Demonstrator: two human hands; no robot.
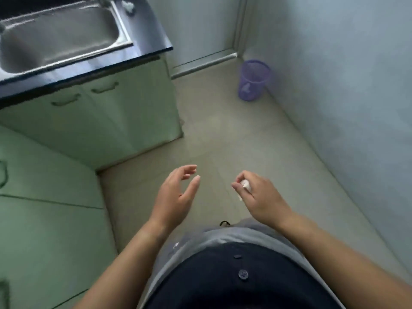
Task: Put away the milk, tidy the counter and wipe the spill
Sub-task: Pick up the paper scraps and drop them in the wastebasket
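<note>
So from what we can see, the person is standing on the tiled floor (223, 130) a little way off from the counter (147, 30), looking down at both hands held out in front of the waist. The right hand (256, 197) pinches a small crumpled white wad (245, 184), tissue or paper towel by the look of it, between thumb and fingertips, with the other fingers curled in around it. The left hand (176, 192) holds nothing, fingers loosely spread and gently bent, palm turned toward the right one, the two hands apart. There's no milk anywhere in this shot, so we can't say where it is or whether it's been put away. We'd guess this is the tail end of the wiping step: the wad looks used and needs binning. The purple mesh bin (253, 81) sits in the far corner against the wall, well apart from the hands, with something pale at the bottom. Next move as we read it is to walk over, get the right hand above the rim and let go from close, since a light wad can drift. There's also another white crumpled bit (128, 6) on the dark counter just right of the sink (66, 36), so the tidying probably isn't finished. Whether the spill is gone we can't tell, as the counter is blurry and mostly out of frame.
</note>
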